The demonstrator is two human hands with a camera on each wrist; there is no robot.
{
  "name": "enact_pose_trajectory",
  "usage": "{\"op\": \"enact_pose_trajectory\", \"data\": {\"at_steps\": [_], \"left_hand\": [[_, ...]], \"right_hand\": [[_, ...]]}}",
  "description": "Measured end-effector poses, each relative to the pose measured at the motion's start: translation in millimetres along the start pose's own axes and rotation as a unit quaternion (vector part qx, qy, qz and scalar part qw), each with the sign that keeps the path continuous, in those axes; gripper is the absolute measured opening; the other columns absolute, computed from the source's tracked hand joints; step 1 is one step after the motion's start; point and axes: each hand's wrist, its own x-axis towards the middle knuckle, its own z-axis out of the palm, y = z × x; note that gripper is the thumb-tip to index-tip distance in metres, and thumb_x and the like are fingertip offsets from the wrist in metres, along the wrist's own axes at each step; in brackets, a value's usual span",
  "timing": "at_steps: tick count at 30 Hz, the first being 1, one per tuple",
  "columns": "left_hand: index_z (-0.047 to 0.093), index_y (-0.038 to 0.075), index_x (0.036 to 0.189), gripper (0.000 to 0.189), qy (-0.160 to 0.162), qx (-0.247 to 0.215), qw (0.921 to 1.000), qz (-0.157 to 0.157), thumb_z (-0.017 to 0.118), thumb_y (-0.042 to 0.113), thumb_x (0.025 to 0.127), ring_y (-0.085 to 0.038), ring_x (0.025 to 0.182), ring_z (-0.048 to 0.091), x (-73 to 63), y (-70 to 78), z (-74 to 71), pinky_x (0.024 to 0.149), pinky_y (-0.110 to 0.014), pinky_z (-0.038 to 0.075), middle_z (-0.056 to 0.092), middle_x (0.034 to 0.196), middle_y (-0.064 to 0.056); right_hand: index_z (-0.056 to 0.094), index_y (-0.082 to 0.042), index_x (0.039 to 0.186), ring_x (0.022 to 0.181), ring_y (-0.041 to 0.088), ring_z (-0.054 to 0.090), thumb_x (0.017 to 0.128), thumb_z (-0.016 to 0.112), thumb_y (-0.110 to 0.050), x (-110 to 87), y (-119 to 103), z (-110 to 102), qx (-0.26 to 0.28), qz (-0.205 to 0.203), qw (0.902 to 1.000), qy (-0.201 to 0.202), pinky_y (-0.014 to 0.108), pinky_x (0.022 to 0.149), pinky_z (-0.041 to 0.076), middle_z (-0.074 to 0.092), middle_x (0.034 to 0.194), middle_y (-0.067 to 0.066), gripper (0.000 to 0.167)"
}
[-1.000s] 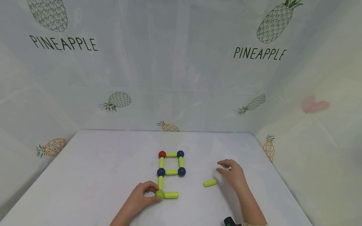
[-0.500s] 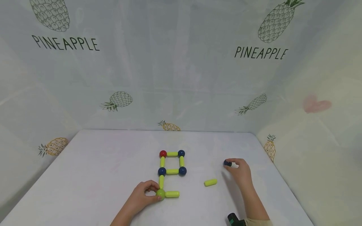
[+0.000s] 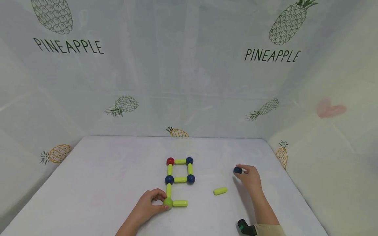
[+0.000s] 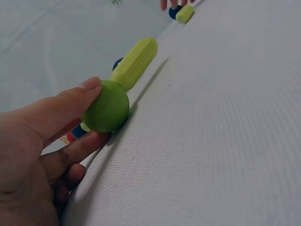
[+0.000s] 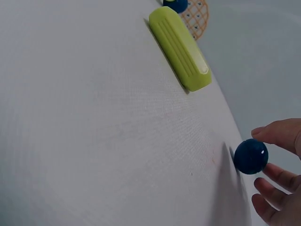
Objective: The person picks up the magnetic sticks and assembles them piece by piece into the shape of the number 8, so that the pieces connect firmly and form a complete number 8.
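My left hand (image 3: 149,206) pinches a green ball (image 4: 107,108) between thumb and fingers at the near left corner of a figure of balls and yellow-green rods. From that ball one rod (image 3: 180,203) points right with a free end, and another (image 3: 168,190) runs up to a blue ball (image 3: 169,179). Over on the right, my right hand (image 3: 250,178) has thumb and fingertips around a loose dark blue ball (image 5: 251,156), low at the table surface. A single yellow-green rod (image 3: 220,191) lies between the hands, apart from the figure.
Above, the figure forms a square with a red ball (image 3: 170,161) and two more blue balls, including one at the far right corner (image 3: 189,160). A black wrist device (image 3: 246,227) sits by the right sleeve. The white table (image 3: 118,164) meets a pineapple-print cloth behind.
My right hand has moved right, from beside the loose rod to the loose blue ball, and its fingers have come around it. The left hand keeps its hold on the green ball.
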Motion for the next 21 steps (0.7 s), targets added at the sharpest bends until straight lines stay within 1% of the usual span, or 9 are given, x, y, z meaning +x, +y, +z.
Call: {"op": "enact_pose_trajectory", "data": {"at_steps": [4,7,15,19,21], "left_hand": [[0.066,0.017,0.099,0.036,0.0,-0.001,1.0,-0.002,0.086,0.033,0.074,-0.016,0.092,0.051,-0.4,1.1,-0.1,0.084,-0.041,0.043,0.064,0.089,0.011],[0.066,0.017,0.099,0.036,-0.003,-0.002,1.0,-0.004,0.085,0.033,0.074,-0.016,0.093,0.051,-0.5,1.8,-0.2,0.084,-0.041,0.043,0.064,0.089,0.011],[0.066,0.017,0.099,0.036,-0.005,-0.006,1.0,0.0,0.085,0.034,0.074,-0.017,0.093,0.051,-0.7,0.6,-0.5,0.084,-0.041,0.042,0.064,0.089,0.011],[0.066,0.017,0.099,0.036,-0.007,-0.009,0.9999,0.002,0.085,0.034,0.074,-0.017,0.094,0.051,-0.2,0.2,0.0,0.084,-0.042,0.042,0.064,0.09,0.011],[0.066,0.017,0.099,0.036,-0.006,-0.007,1.0,0.002,0.085,0.034,0.074,-0.017,0.094,0.051,0.0,0.1,0.1,0.084,-0.043,0.042,0.064,0.089,0.011]], "right_hand": [[0.064,0.003,0.122,0.115,0.049,0.049,0.085,0.07,-0.005,3.5,0.3,2.3,-0.01,-0.004,0.9999,-0.003,0.056,0.089,0.044,0.044,0.13,0.032,0.038],[0.064,0.003,0.122,0.112,0.048,0.05,0.084,0.07,-0.004,6.2,1.0,4.6,-0.019,0.001,0.9998,-0.007,0.054,0.087,0.045,0.044,0.13,0.033,0.039],[0.063,0.002,0.124,0.127,0.053,0.038,0.083,0.069,-0.003,10.8,2.3,7.0,-0.04,0.015,0.9989,-0.019,0.061,0.098,0.037,0.044,0.134,0.036,0.041],[0.063,0.002,0.122,0.126,0.052,0.039,0.083,0.069,-0.003,11.0,2.2,6.5,-0.036,0.012,0.9991,-0.021,0.061,0.096,0.038,0.046,0.133,0.035,0.04],[0.064,0.002,0.12,0.123,0.051,0.043,0.082,0.069,-0.003,10.4,1.7,6.2,-0.032,0.011,0.9992,-0.022,0.06,0.094,0.04,0.048,0.131,0.034,0.039]]}}
